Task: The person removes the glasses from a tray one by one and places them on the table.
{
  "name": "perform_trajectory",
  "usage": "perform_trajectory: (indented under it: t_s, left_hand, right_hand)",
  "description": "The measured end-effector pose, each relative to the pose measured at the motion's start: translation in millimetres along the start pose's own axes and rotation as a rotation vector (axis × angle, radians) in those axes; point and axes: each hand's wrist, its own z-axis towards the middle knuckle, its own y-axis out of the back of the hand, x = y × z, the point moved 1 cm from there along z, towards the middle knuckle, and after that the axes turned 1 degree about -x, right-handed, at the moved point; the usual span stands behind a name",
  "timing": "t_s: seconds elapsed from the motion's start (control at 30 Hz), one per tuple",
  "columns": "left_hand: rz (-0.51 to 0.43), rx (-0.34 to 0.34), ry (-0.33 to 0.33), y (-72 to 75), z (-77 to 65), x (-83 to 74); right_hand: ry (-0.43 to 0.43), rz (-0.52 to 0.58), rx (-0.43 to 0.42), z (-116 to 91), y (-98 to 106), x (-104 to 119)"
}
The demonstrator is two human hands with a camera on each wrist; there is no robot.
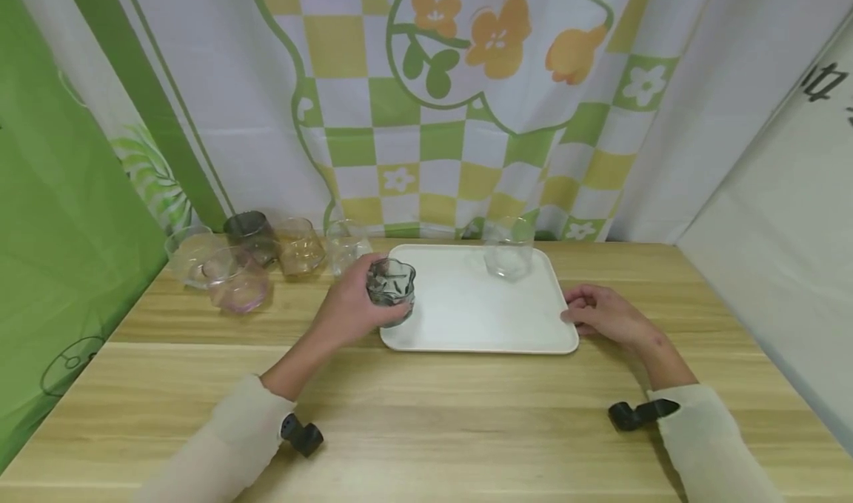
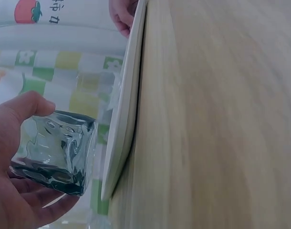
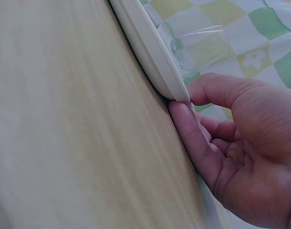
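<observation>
A grey-green wavy-rimmed glass (image 1: 391,282) is in my left hand (image 1: 351,299), over the left end of a white tray (image 1: 480,310). In the left wrist view, the thumb and fingers curl round the glass (image 2: 59,148), whose base is a little apart from the tray (image 2: 122,114). My right hand (image 1: 603,314) is at the tray's right edge. The right wrist view shows the thumb and forefinger of that hand (image 3: 250,138) pinching the rim of the tray (image 3: 157,57). A clear glass (image 1: 509,251) stands upright at the tray's back right.
Several glasses stand at the table's back left: a clear one (image 1: 189,258), a pink one (image 1: 238,284), a dark grey one (image 1: 252,236), an amber one (image 1: 299,250) and another clear one (image 1: 345,244). A patterned curtain (image 1: 440,140) hangs behind the wooden table (image 1: 466,421).
</observation>
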Motion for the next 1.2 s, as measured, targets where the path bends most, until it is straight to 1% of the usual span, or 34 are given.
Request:
perform_trajectory:
  t_s: [0.13,0.27,0.4,0.53,0.73,0.93,1.03,1.2]
  left_hand:
    - [0.019,-0.020,0.017,15.6,-6.5,8.4]
    - [0.025,-0.025,0.035,31.1,-12.5,16.7]
    - [0.029,-0.045,0.032,45.3,-15.4,24.3]
    - [0.039,-0.066,0.022,55.8,-16.7,30.2]
    - [0.025,-0.087,0.037,67.7,-21.5,43.3]
    - [0.038,-0.099,0.057,76.7,-22.9,57.3]
    - [0.037,-0.101,0.066,79.3,-21.4,61.3]
    - [0.067,-0.099,0.098,83.2,-20.9,65.1]
  right_hand:
    - [0.009,0.005,0.008,0,0,0]
    - [0.015,-0.003,0.008,1,0,1]
    - [0.022,-0.011,0.006,2,-1,1]
    - [0.015,-0.011,0.013,0,-1,0]
    - [0.020,-0.010,0.010,-1,-1,1]
    - [0.013,-0.015,0.007,-1,0,1]
    - [0.008,-0.019,0.002,-1,0,0]
    - [0.005,-0.018,0.000,-1,0,0]
